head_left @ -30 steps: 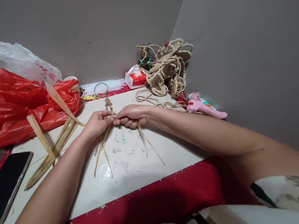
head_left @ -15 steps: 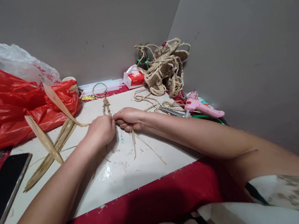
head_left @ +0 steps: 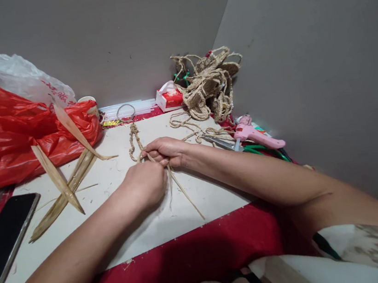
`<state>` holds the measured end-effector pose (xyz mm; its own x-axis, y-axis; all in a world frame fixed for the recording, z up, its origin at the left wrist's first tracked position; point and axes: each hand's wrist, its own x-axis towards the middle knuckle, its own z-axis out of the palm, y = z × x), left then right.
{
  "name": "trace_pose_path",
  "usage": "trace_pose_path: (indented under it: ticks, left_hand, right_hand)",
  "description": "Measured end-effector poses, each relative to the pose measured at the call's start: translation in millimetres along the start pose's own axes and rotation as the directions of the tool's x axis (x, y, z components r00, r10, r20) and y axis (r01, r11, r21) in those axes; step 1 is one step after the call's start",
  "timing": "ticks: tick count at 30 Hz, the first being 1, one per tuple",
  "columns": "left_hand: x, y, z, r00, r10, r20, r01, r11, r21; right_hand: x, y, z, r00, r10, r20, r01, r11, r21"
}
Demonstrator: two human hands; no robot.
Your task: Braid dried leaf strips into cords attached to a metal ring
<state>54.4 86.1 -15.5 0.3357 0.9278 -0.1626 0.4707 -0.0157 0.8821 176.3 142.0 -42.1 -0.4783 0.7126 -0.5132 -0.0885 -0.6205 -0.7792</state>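
Observation:
A looped cord of twisted dry plant fibre [head_left: 131, 142] lies on the white board [head_left: 136, 241], its near end running into my fingers. My right hand [head_left: 166, 153] is closed, pinching the cord where its strands meet. Just below and left, my left hand [head_left: 147, 181] is closed with its fingertips hidden; a fibre strand runs from the cord toward it. Loose fibre strands [head_left: 187, 197] trail from under my right hand toward the board's front edge. Several dry leaf strips [head_left: 60, 181] lie crossed to the left of my hands.
A phone [head_left: 8, 239] and a red plastic bag [head_left: 11, 141] are at the left. Along the back lie clear glue sticks [head_left: 142, 106], a metal ring [head_left: 126, 113] and a tissue pack [head_left: 171, 97]. At right are woven rope pieces [head_left: 206, 86], scissors [head_left: 218, 141] and a pink glue gun [head_left: 256, 135].
My left hand has moved right and toward me, below my right hand, uncovering more of the cord loop. My right hand stays nearly in place. The trailing strands have shifted slightly.

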Motion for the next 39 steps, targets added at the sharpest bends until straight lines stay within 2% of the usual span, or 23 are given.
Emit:
trace_pose_path:
  ticks: [2, 3, 4, 5, 6, 8, 10, 11, 14, 16, 19, 21, 22, 24, 26, 28, 29, 33, 39]
  left_hand:
    - [5.6, 4.1, -15.7, 0.975, 0.155, -0.161, -0.113, 0.964, 0.241]
    - [11.0, 3.3, -24.0, 0.931, 0.222, -0.291, -0.137, 0.948, 0.287]
    - [17.6, 0.6, -31.3, 0.889, 0.245, -0.387, -0.149, 0.953, 0.262]
    - [24.6, -3.6, -36.8, 0.889, 0.201, -0.411, -0.14, 0.975, 0.173]
    - [31.3, -8.7, -39.9, 0.926, 0.107, -0.361, -0.103, 0.994, 0.03]
    - [41.6, -18.4, -39.3, 0.988, -0.07, -0.141, 0.031, 0.964, -0.263]
    - [46.2, -24.2, -33.1, 0.989, -0.138, 0.045, 0.144, 0.893, -0.426]
    - [46.9, -25.4, -29.8, 0.986, -0.148, 0.08, 0.169, 0.878, -0.447]
    - [47.5, -25.7, -25.2, 0.986, -0.161, 0.044, 0.166, 0.912, -0.376]
    - [49.4, -27.0, -26.8, 0.987, -0.159, 0.022, 0.158, 0.937, -0.311]
    - [53.6, -31.1, -31.3, 0.992, -0.119, 0.034, 0.124, 0.966, -0.226]
    - [54.8, -32.8, -33.0, 0.992, -0.111, 0.064, 0.123, 0.97, -0.21]
    - [54.7, -33.0, -33.2, 0.99, -0.12, 0.077, 0.134, 0.966, -0.221]
    - [53.6, -32.3, -32.2, 0.987, -0.14, 0.079, 0.155, 0.958, -0.24]
    - [52.3, -31.2, -30.5, 0.989, -0.135, 0.059, 0.145, 0.959, -0.242]
    - [51.4, -30.5, -29.2, 0.992, -0.12, 0.041, 0.126, 0.961, -0.244]
    - [51.2, -30.5, -29.0, 0.993, -0.114, 0.042, 0.121, 0.961, -0.249]
    - [51.1, -32.4, -31.3, 0.993, -0.081, 0.083, 0.101, 0.954, -0.282]
    - [52.3, -39.3, -35.8, 0.992, 0.0, 0.126, 0.026, 0.979, -0.203]
  right_hand:
    - [-0.5, -1.4, -2.5, 1.0, 0.003, 0.012, -0.003, 1.0, 0.006]
    - [-1.0, -2.6, -3.8, 1.0, 0.005, 0.027, -0.006, 1.0, 0.008]
    - [-1.6, -4.0, -5.0, 0.999, 0.008, 0.046, -0.008, 1.0, 0.008]
    - [-2.2, -5.6, -6.0, 0.998, 0.01, 0.066, -0.01, 1.0, 0.005]
    - [-2.9, -7.1, -6.7, 0.997, 0.008, 0.082, -0.008, 1.0, 0.001]
    - [-3.9, -10.0, -7.3, 0.995, -0.003, 0.099, 0.005, 1.0, -0.019]
    - [-4.6, -12.2, -7.3, 0.994, -0.009, 0.104, 0.015, 0.998, -0.057]
    - [-5.0, -13.1, -7.4, 0.994, -0.012, 0.105, 0.02, 0.996, -0.085]
    - [-6.3, -14.5, -8.9, 0.994, -0.046, 0.097, 0.066, 0.975, -0.211]
    - [-6.9, -14.2, -10.4, 0.992, -0.096, 0.085, 0.12, 0.928, -0.354]
    - [-6.9, -13.7, -11.8, 0.977, -0.209, 0.048, 0.194, 0.77, -0.608]
    - [-6.7, -15.0, -11.9, 0.967, -0.249, 0.06, 0.219, 0.681, -0.699]
    - [-6.7, -16.5, -12.1, 0.967, -0.243, 0.076, 0.224, 0.67, -0.707]
    - [-6.8, -21.0, -12.9, 0.982, -0.165, 0.094, 0.185, 0.72, -0.668]
    - [-6.9, -25.9, -14.8, 0.995, -0.022, 0.096, 0.075, 0.805, -0.588]
    - [-7.0, -29.2, -17.4, 0.99, 0.093, 0.108, -0.025, 0.859, -0.512]
    - [-7.2, -29.9, -18.7, 0.986, 0.113, 0.119, -0.041, 0.871, -0.489]
    - [-9.8, -27.7, -20.1, 0.992, 0.004, 0.125, 0.056, 0.877, -0.477]
    - [-16.4, -25.4, -14.3, 0.995, -0.103, 0.006, 0.089, 0.827, -0.555]
